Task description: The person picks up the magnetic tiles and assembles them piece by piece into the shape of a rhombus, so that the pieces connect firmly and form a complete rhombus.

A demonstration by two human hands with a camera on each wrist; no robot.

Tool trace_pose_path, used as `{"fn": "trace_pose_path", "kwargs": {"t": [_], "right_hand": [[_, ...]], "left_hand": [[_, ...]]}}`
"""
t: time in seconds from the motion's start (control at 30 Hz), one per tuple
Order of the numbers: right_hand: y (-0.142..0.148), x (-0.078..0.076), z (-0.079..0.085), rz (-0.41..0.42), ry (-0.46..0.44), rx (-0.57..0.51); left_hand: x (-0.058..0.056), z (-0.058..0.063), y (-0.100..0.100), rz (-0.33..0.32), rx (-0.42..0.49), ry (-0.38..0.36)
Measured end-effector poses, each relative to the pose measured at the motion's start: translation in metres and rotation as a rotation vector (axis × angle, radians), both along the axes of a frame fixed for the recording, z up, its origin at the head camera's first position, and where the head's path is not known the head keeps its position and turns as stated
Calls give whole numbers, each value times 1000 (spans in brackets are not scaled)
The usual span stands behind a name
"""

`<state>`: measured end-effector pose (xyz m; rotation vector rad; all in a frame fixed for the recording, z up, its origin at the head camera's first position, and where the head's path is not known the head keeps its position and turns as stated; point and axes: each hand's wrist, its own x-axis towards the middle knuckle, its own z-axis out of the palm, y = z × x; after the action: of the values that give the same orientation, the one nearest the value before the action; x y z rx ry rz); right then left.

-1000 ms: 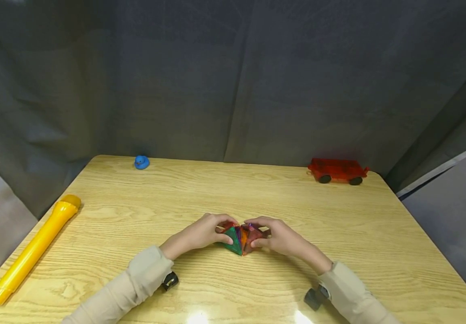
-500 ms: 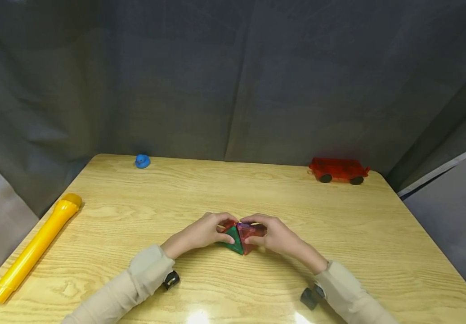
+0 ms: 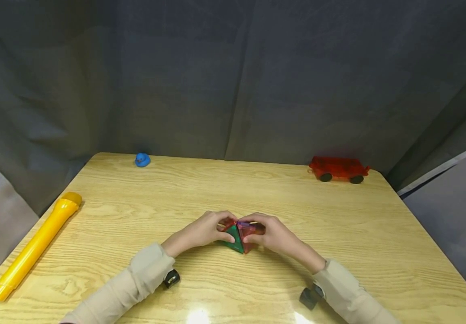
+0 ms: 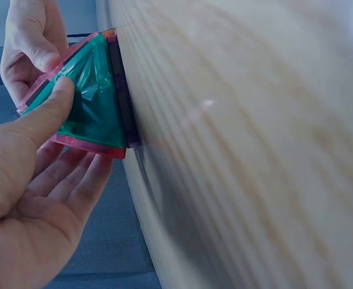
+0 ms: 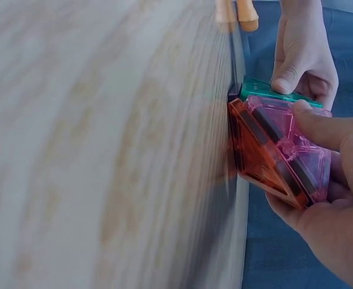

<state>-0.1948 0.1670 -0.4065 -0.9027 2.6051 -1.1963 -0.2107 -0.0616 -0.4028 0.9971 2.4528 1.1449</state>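
Two clusters of translucent triangular magnetic tiles meet at the middle of the table. My left hand (image 3: 206, 230) pinches the left cluster, its thumb on a green tile (image 4: 95, 117). Red edging shows along that cluster, and a dark purple tile (image 4: 123, 99) lies at its table side. On the right cluster, my right hand (image 3: 276, 236) grips with its thumb on a pink tile (image 5: 287, 129). An orange tile (image 5: 261, 159) forms its lower face, against the table. In the head view a purple edge (image 3: 244, 223) tops the right cluster. The inner faces where the clusters meet are hidden.
A yellow toy microphone (image 3: 38, 243) lies along the left edge of the wooden table (image 3: 200, 189). Near the back edge sit a blue toy duck (image 3: 142, 159) at left and a red wheeled toy base (image 3: 338, 168) at right. Dark curtain (image 3: 176, 81) hangs behind.
My right hand has moved slightly left and turned its cluster. The gap that showed purple and orange faces has closed, and both clusters now touch. My left hand has stayed nearly still.
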Motion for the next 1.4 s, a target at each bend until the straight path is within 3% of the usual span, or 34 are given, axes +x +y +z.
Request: {"fn": "trace_pose_path", "kwargs": {"t": [0.33,0.73,1.0,1.4], "right_hand": [[5,3,3,1,-115,-24],[5,-2,-1,-11,-52,-36],[4,-4,1,-14,-64,-31],[5,-14,0,-29,-48,-18]], "left_hand": [[1,0,0,-3,-2,-15],[0,3,3,-1,2,-8],[-2,3,2,4,-6,-3],[-11,1,6,25,-27,30]]}}
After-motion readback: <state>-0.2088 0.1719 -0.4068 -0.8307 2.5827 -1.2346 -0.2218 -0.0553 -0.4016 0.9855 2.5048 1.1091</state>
